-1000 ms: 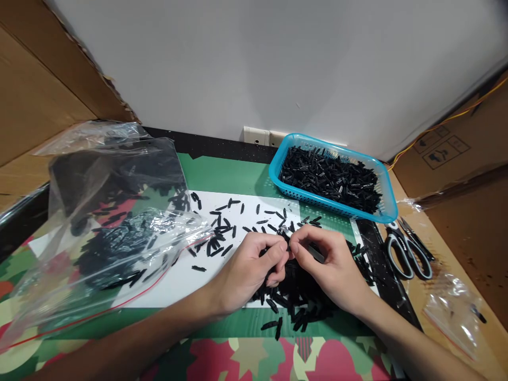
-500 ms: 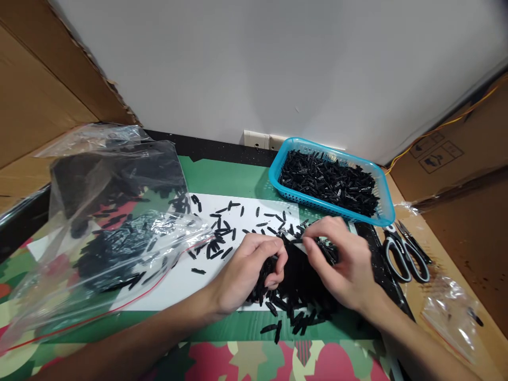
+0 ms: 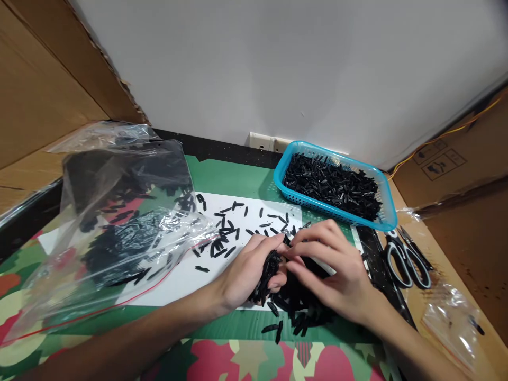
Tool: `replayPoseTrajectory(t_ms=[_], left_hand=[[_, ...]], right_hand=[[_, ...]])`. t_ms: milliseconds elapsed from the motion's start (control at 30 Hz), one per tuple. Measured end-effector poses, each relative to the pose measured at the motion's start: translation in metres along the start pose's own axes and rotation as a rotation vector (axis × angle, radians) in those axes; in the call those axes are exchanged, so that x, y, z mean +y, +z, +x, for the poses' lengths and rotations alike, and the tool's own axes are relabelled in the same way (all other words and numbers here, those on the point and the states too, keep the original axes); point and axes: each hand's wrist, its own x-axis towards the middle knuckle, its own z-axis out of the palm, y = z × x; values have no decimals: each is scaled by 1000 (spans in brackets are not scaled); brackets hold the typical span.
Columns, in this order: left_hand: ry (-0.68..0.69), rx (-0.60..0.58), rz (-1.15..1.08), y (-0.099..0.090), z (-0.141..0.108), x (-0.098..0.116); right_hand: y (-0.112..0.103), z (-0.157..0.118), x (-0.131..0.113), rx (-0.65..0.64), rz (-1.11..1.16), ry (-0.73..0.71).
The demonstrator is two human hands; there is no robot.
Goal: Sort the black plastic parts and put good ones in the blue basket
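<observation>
Small black pieces fill the curled palm of my left hand (image 3: 256, 270), whose thumb and fingertips meet near the right fingers. My right hand (image 3: 331, 264) reaches in from the right with bent fingers; its fingertips touch the left hand's thumb and fingers, and anything between them is too small to make out. Under both hands lies a dark heap of black pieces (image 3: 301, 309), partly hidden by them. More black pieces are scattered over a white sheet (image 3: 178, 288) to the left and behind.
A blue basket (image 3: 337, 214) of black pieces stands at the back right. Scissors (image 3: 407, 264) and a small clear bag (image 3: 454, 323) lie on cardboard at the right. A large clear zip bag (image 3: 127, 238) with black pieces covers the left. Behind is a pale wall (image 3: 278, 63).
My right hand has moved left, bringing its fingertips against my left hand. The pale tool seen earlier near the right fingertips no longer shows. The view has shifted slightly.
</observation>
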Motion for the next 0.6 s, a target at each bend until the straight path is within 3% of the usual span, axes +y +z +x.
replayPoseTrajectory(t_ms=[133, 367, 600], left_hand=[[-12, 26, 25, 0, 1, -4], [6, -106, 130, -4, 1, -1], [114, -181, 5, -5, 1, 5]], right_hand=[[15, -5, -5, -34, 58, -4], [9, -3, -5, -28, 112, 92], [1, 2, -4, 11, 348, 352]])
